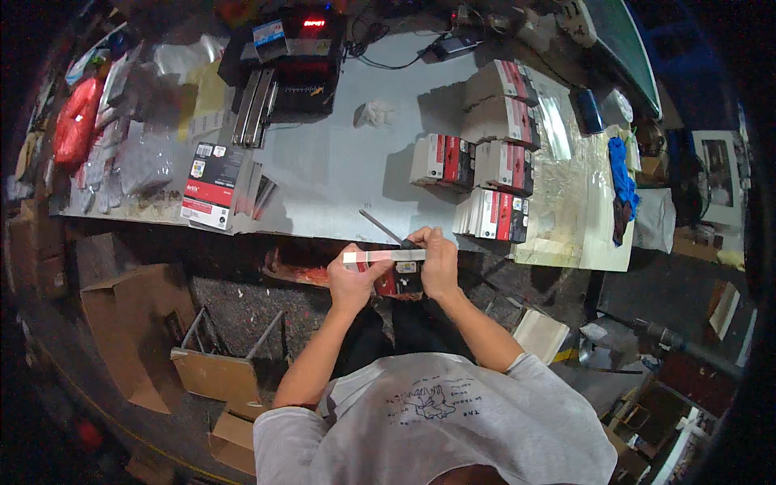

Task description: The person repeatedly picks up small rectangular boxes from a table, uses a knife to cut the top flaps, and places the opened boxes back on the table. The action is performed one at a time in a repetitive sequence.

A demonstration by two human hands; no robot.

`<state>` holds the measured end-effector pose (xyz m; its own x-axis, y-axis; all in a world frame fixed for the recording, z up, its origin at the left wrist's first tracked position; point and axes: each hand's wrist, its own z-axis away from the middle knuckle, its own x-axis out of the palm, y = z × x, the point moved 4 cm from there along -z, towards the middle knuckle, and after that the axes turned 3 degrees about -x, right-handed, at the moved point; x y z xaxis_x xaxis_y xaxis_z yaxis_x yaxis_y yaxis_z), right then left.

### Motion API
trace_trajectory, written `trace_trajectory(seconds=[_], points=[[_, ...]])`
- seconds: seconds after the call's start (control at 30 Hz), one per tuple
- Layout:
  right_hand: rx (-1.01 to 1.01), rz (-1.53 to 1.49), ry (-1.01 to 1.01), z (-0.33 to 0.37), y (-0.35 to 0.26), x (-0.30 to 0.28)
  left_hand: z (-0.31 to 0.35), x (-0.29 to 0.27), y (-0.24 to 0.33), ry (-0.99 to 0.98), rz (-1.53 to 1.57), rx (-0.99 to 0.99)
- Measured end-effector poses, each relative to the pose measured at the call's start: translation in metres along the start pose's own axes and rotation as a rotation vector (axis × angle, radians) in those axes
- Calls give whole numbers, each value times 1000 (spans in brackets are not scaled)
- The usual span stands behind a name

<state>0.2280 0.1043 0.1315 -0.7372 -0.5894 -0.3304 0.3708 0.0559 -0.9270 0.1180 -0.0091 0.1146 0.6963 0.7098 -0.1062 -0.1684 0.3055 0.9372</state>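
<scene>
At the table's front edge I hold a small flat box point(386, 255) between both hands, its pale narrow side up and its red and black face below. My left hand point(353, 273) is closed round the left end, thumb along the box. My right hand point(439, 263) grips the right end, fingertips pinched at the top. A thin dark strip point(380, 226) sticks out from beside those fingertips toward the far left; whether it is a box flap or a separate piece, I cannot tell. Beyond my right hand stand stacks of similar boxes point(495, 217).
More flat boxes point(212, 190) lie at the table's left, near metal rails point(255, 105) and a black machine with a red display point(303, 65). Crumpled white material point(376, 114) lies mid-table. A blue cloth point(621, 186) hangs at the right. Cardboard cartons point(137, 331) stand on the floor left.
</scene>
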Motion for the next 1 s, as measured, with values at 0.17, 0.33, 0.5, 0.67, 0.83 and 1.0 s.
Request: trace_trajectory(seconds=[0.17,0.33,0.5,0.67,0.83,1.0], points=[[124,-215,-354,39,-61,-29,52,-6,56,-127,167,19],[105,-528,-516,71,-88,-37,92,26,72,-448,578,-80],[266,-629,-301,89,-73,-32,103,57,50,-209,479,-53],[-89,-229,-152,79,-75,-51,93,72,68,-113,226,446],[6,-531,-42,39,-40,-64,41,67,66,19,155,384],[50,-404,91,39,3,-73,59,64,36,133,191,123]])
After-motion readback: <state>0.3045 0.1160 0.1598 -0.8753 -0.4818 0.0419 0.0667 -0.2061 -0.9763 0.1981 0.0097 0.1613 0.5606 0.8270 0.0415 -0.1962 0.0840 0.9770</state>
